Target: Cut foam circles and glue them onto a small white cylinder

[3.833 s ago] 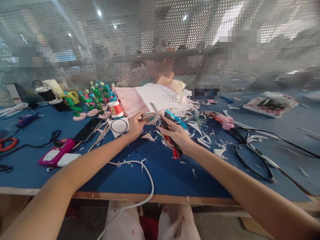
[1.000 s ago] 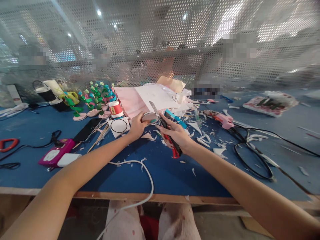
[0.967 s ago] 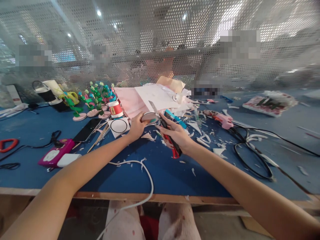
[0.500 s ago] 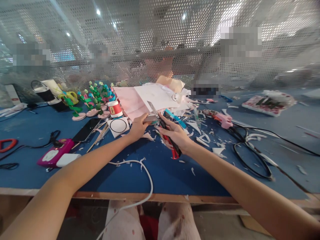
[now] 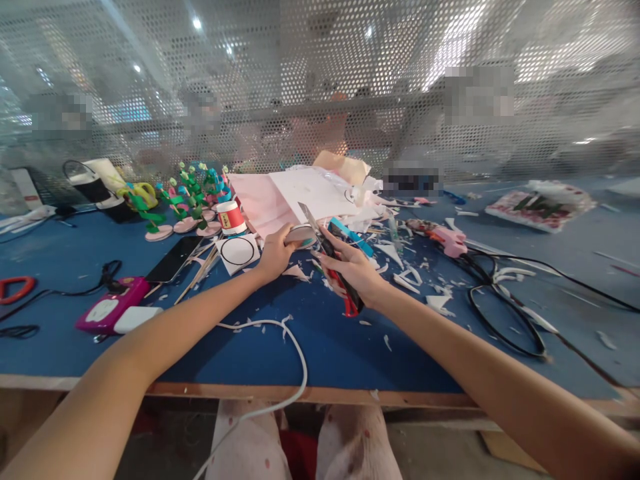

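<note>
My left hand (image 5: 277, 253) is closed on the edge of a pale round disc (image 5: 300, 235), pinching it above the table. My right hand (image 5: 353, 267) is wrapped around a black-and-red utility knife (image 5: 311, 220), its bare metal blade pointing up and away to the left. The blade crosses the disc's right edge; whether it touches the disc I cannot tell. Beyond my right hand lies a blue strip (image 5: 353, 237). White scraps (image 5: 390, 257) are scattered around it. Left of my left hand is a white card with a black circle (image 5: 237, 253).
A red-and-white cup (image 5: 231, 218) stands beside several green plant models (image 5: 147, 213). Further left are a black phone (image 5: 173, 260) and a purple power strip (image 5: 113, 307). A pink glue gun (image 5: 453, 240) and black cable lie right. A white cord (image 5: 300, 347) crosses the table's front edge.
The disc has tilted slightly, so more of its rim and face shows between my hands. The knife has shifted a little to the right with my right hand.
</note>
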